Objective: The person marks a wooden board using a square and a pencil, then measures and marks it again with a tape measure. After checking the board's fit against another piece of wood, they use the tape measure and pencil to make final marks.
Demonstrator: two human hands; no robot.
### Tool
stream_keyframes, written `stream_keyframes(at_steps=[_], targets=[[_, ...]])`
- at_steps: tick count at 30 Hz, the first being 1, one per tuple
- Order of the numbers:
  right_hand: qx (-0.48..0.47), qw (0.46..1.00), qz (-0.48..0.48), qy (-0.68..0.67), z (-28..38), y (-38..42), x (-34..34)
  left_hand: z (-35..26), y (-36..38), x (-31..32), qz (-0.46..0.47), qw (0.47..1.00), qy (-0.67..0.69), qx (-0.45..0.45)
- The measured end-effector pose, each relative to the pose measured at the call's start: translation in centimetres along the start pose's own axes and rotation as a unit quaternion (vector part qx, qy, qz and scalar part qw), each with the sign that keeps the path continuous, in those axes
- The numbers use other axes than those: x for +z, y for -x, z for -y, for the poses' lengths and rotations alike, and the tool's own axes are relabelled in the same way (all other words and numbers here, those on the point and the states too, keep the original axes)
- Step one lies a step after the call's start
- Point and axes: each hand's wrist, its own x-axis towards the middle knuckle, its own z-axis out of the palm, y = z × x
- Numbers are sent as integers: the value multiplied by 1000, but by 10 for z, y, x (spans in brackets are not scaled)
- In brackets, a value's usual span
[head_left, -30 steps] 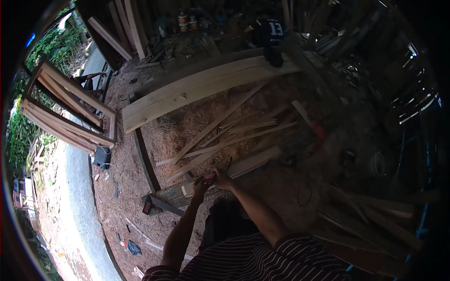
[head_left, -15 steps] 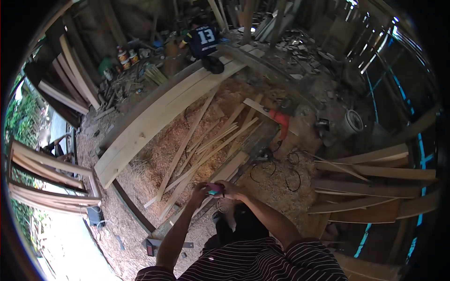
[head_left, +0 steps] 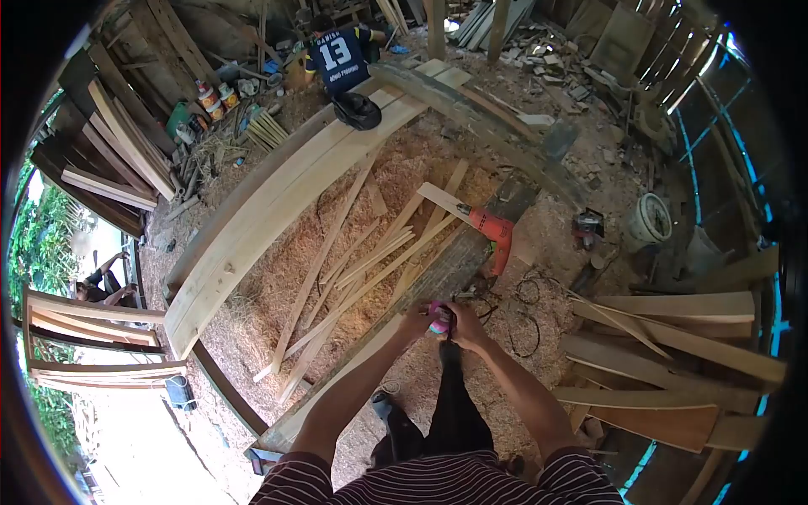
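Held between my two hands is a small round pink and teal object (head_left: 439, 318), possibly a tape measure; its kind is not clear. My left hand (head_left: 414, 321) has its fingers closed on its left side. My right hand (head_left: 467, 326) grips the other side, with part of the object hidden behind its fingers. Both hands are above the near edge of a long dark plank (head_left: 438, 282). A red power drill (head_left: 492, 231) lies on that plank, just beyond my hands. A flat pale wood piece (head_left: 443, 200) touches its front end.
Thin wood strips (head_left: 370, 261) lie crossed over wood shavings. Beyond them runs a long pale board (head_left: 269, 227) bearing a black bag (head_left: 358, 111). A person in a number 13 shirt (head_left: 337, 61) is at the back. Stacked planks (head_left: 656, 353) are at right, near a white bucket (head_left: 650, 217).
My hands have moved right and forward along the plank, still holding the pink and teal object. I have stepped or leaned, and the view has shifted. The drill now shows more fully.
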Motion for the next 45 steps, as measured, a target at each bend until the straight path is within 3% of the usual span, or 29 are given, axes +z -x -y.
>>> stream_keyframes(at_steps=[1,2,6,9,11,17,21,23,24,25,27,28,29,30,31,32,33,34,37,42,44,45], targets=[[16,997,11,68,-14,-6,-6,-19,-9,2,29,999,28,-34],[28,998,39,41,-31,-16,-7,-28,-19,6,55,994,59,-68],[-11,993,88,76,-81,-62,-1,-11,-68,14,24,981,163,-106],[-46,989,101,98,-97,-84,9,20,-89,24,-38,986,112,-120],[-79,987,99,95,-98,-97,10,37,-102,27,-91,985,136,-53],[-79,986,98,108,-111,-99,22,50,-105,40,-125,991,-23,-46],[-90,983,129,95,-113,-103,11,20,-99,39,-137,986,-25,-86],[-81,986,134,64,-112,-105,1,24,-100,44,-165,979,-109,-48],[-61,985,143,80,-124,-103,1,31,-101,49,-262,925,-255,105],[-47,982,156,92,-139,-98,2,36,-99,53,-345,815,-399,241],[-51,991,126,-8,-127,-90,-14,11,-76,54,-381,832,-320,248],[-55,991,35,-114,-145,-71,-2,57,-84,86,-316,898,-250,178],[33,990,74,-119,-115,-64,-23,101,-92,116,-261,943,-183,95],[24,997,47,-57,-139,-46,-14,87,-74,119,-304,929,-183,105],[-3,996,76,49,-158,-33,-18,80,-46,114,-284,936,-180,101],[136,976,168,19,-133,-24,-33,72,-15,104,-273,950,-101,113],[170,970,165,58,-116,-7,-37,63,17,93,-262,957,-19,125],[250,927,238,147,-73,-1,-52,54,48,83,-251,956,61,135],[176,939,232,183,-110,44,-50,62,123,49,-246,958,134,58],[91,934,261,226,-115,67,-3,142,273,9,-293,917,62,-264],[45,931,276,235,-110,72,25,225,322,17,-358,896,23,-260],[15,930,282,234,-108,71,40,272,348,24,-390,856,108,-321]])
